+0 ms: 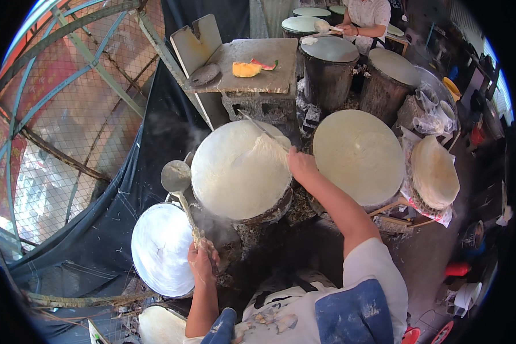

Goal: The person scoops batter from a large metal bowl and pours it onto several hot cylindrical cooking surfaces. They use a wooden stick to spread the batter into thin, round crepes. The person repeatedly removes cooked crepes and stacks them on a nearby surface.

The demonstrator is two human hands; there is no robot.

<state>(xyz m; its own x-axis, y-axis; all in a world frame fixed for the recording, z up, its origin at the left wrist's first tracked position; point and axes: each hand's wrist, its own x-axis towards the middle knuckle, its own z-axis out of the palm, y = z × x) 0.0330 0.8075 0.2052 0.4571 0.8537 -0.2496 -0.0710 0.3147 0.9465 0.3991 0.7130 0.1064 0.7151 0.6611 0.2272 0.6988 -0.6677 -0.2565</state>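
My right hand (302,165) is closed around the end of a long flat spreader blade (262,129), which lies across the far right part of a round griddle coated with pale batter (236,176). Batter is ridged beside the blade. Lower left, my left hand (203,260) grips the batter-caked handle of a large ladle (176,176). The ladle's round bowl is raised at the griddle's left edge. Below it, near my left hand, is another round griddle with a white surface (163,251).
A coated griddle (359,159) stands right, beside a stack of thin flatbreads (435,174). Fruit pieces (246,69) lie on a stone slab (279,56) ahead. A co-worker (365,21) holds a ladle behind more griddles on drums (330,77). Wire mesh (90,107) stands left.
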